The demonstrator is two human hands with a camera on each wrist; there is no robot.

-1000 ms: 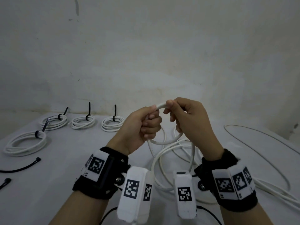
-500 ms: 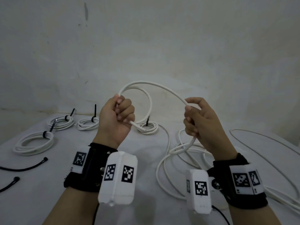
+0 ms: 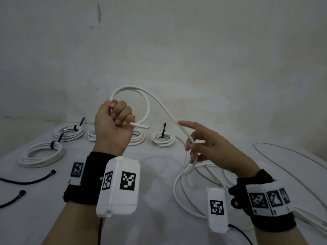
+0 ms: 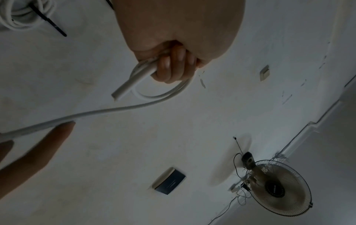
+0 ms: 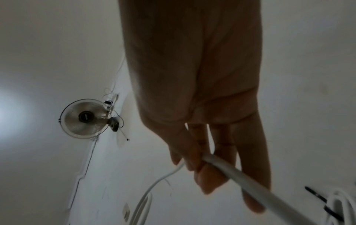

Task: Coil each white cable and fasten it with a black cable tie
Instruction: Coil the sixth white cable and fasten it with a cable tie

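Observation:
My left hand (image 3: 113, 124) is raised in a fist and grips the white cable (image 3: 130, 87), holding one loop that arches above it. The cut cable end (image 3: 142, 126) sticks out to the right of the fist. From the loop the cable slopes down to my right hand (image 3: 208, 147), which pinches it lightly between thumb and fingers with the index finger stretched out. In the left wrist view the curled fingers (image 4: 173, 65) clasp two strands of cable (image 4: 108, 111). The right wrist view shows the cable (image 5: 240, 178) running across my fingertips (image 5: 210, 178). The remaining length lies in loose curves (image 3: 178, 197) on the table.
Several finished coils with black ties lie at the back and left of the white table (image 3: 155, 200), among them one at far left (image 3: 41, 154) and one at centre (image 3: 162, 138). Two loose black ties (image 3: 30, 181) lie at the left edge. Another uncoiled cable (image 3: 292, 167) sprawls right.
The hands, first together forming a loop, have drawn apart. The left hand rose holding the loop. The right hand slid down the cable, lowered, and its index finger straightened.

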